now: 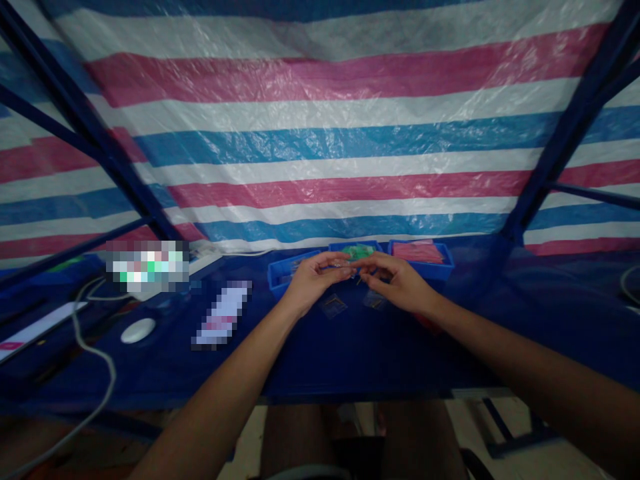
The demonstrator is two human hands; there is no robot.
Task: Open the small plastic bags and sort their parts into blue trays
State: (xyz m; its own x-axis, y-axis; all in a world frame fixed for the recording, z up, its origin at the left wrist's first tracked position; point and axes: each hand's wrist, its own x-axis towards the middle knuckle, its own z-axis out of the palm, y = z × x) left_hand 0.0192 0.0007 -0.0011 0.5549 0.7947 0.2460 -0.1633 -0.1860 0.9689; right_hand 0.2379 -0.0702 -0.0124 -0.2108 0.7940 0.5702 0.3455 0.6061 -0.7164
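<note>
My left hand (320,275) and my right hand (395,281) meet over the blue table, fingertips nearly touching. Both have thumb and fingers pinched together. A glint of something small and clear shows at the left fingertips, and a thin yellowish bit shows by the right ones; neither can be made out surely. Below them lie two small clear plastic bags (333,305) with thin brass-coloured pieces inside, the right one partly under my right hand. Just behind stand blue bins: one (278,283) at left, one with green pieces (358,253), one with pink-red packets (418,251).
On the left lie a blurred-out phone (223,315), a white oval mouse (138,331), a white cable (109,373) and a flat screen-like device (37,331). Blue metal posts (555,133) flank the table (320,367). A striped plastic sheet (320,147) hangs behind.
</note>
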